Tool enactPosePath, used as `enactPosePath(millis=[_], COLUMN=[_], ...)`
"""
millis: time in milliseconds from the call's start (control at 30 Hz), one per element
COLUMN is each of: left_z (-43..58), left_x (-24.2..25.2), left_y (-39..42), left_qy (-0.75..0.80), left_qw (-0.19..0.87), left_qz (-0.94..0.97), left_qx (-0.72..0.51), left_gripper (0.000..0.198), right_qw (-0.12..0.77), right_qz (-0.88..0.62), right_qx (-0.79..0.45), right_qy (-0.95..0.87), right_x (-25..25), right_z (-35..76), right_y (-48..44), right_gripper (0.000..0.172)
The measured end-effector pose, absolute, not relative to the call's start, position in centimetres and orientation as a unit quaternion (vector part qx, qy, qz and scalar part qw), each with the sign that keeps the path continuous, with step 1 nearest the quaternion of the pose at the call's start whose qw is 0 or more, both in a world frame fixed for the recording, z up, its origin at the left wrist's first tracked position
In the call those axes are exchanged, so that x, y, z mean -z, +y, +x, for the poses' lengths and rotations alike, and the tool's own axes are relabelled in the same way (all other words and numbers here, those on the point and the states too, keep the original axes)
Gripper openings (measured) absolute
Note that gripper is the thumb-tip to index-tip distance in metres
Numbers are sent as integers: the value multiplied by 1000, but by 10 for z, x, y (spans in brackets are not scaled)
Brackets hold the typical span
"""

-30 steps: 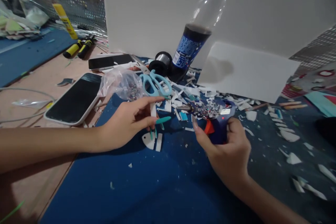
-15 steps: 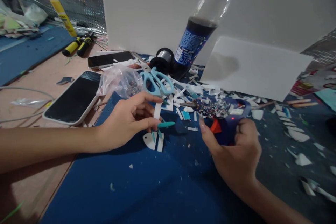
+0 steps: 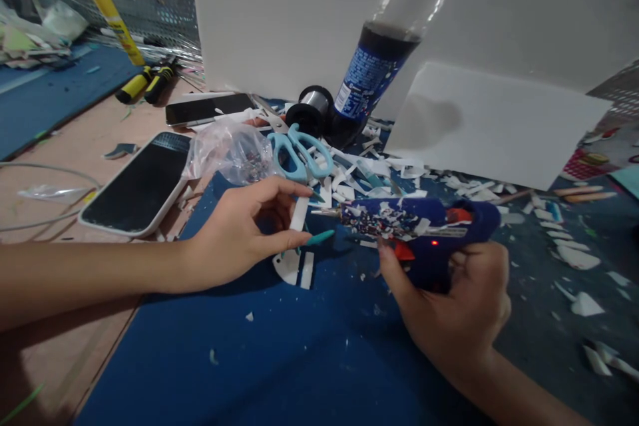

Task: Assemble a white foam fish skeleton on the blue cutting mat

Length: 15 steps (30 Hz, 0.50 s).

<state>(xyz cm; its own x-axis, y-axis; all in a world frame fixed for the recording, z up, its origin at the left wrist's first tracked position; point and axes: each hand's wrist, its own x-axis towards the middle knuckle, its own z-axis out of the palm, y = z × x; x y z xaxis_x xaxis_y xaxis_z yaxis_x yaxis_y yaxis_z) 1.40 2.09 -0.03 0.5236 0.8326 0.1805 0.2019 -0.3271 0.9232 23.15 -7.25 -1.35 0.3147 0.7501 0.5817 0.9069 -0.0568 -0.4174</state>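
Note:
A small white strip [image 3: 299,215] is pinched between the thumb and forefinger of my left hand [image 3: 249,219], whose long teal nails stick out past it. My right hand [image 3: 454,306] is wrapped round the handle of a blue glue gun [image 3: 419,223], its barrel crusted with coloured bits and a red light glowing on its side. The gun's metal nozzle points left, close to the strip's right side. Just below my left fingers, a white fish-head-shaped piece [image 3: 286,269] with a dark dot and a short white strip [image 3: 307,271] lie on the blue mat [image 3: 239,359].
Light-blue scissors [image 3: 302,153], a clear plastic bag [image 3: 227,150] and a wire spool [image 3: 309,110] lie behind my hands. A bottle of dark drink [image 3: 372,73] leans there. Two phones, one a white-edged phone [image 3: 142,186], rest at left. White scraps [image 3: 572,256] litter the right.
The glue gun in my right hand has levelled and its nozzle has come left, nearer the strip. My left hand keeps its pinch with little movement. The view has shifted slightly.

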Motion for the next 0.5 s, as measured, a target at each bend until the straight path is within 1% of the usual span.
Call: enactPosePath(millis=[267,500], left_z=[13,13], left_x=[2,3], left_y=[23,22], left_qy=[344,332], left_qw=[425,413], left_qz=[771,779], left_qx=[-326,-335], left_gripper=[33,32], right_qw=[355,335], right_qz=[-672,-692], right_qx=[198,195], right_qy=[-619,-609], right_x=[13,14], right_z=[233,232], right_y=[-70,-71], right_gripper=[31,29])
